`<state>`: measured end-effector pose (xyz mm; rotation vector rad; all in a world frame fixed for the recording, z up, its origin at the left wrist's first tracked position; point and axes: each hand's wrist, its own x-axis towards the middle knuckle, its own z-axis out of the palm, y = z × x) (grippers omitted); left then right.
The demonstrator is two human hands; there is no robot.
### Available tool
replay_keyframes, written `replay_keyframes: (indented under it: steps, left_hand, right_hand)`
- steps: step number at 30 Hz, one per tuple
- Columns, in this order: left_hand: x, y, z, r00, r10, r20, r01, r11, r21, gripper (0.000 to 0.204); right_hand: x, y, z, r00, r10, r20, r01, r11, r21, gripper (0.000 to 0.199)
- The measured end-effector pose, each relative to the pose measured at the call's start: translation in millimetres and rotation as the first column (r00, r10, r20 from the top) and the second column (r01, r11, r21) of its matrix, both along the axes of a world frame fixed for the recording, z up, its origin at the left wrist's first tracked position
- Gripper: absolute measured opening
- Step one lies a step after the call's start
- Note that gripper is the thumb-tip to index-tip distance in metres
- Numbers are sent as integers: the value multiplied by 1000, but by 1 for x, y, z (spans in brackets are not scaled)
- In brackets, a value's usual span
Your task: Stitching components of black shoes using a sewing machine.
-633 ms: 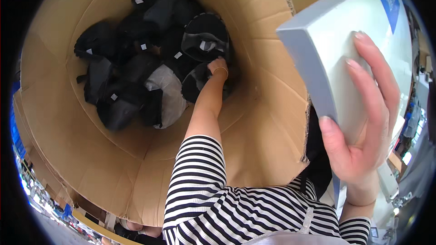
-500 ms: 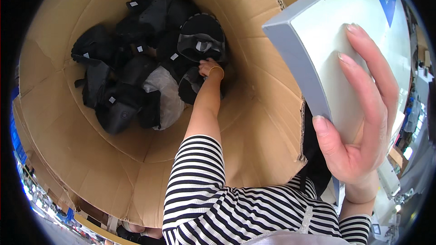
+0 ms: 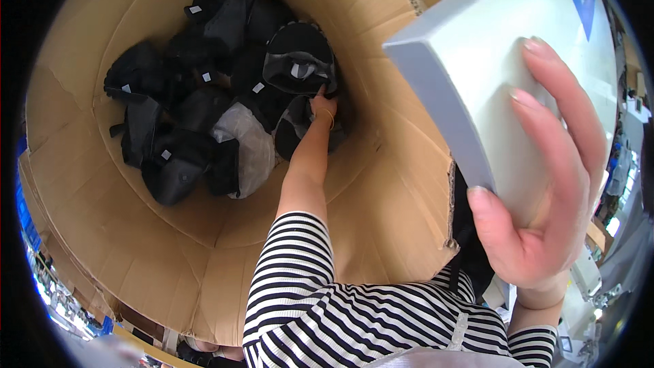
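My left hand (image 3: 324, 106), with a yellow band at the wrist, reaches deep into a large round cardboard bin (image 3: 402, 232). Its fingers close on the edge of a black cap-like piece (image 3: 291, 129) with a grey lining; the fingertips are partly hidden. Right above it, touching the stretched index finger, is another black cap (image 3: 300, 44) whose lined inside and white label show. My right hand (image 3: 545, 177) lies with spread fingers against a white, box-shaped body (image 3: 477, 34) with a grey-blue side and a blue patch. The thumb rests near its edge.
Several more black caps (image 3: 174, 170) with small white tags lie heaped on the bin's floor, along with a crumpled translucent plastic bag (image 3: 255, 150). The bin's torn rim (image 3: 451, 204) runs between my arms. Blurred workshop items stand beyond it on both sides.
My left hand has shifted slightly right, and the lower black cap has moved right with it. My index finger is now stretched toward the upper cap. The right hand stays on the white body.
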<state>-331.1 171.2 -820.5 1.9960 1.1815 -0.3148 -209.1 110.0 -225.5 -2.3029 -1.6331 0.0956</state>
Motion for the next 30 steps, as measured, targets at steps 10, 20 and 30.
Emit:
replay_keyframes:
  steps: [10, 20, 30]
  left_hand:
    - [-30, 46, 135, 965, 216, 149, -213, 976, -38, 29]
    - [-148, 73, 433, 736, -279, 617, -79, 869, 488, 26]
    - [-230, 62, 663, 655, -696, 293, 56, 432, 900, 28]
  right_hand:
    - [-7, -18, 3, 995, -56, -86, 72, 978, 194, 49]
    - [-26, -22, 19, 991, -52, -127, 99, 910, 403, 62]
    - [-59, -61, 99, 615, 182, -767, 257, 874, 413, 77]
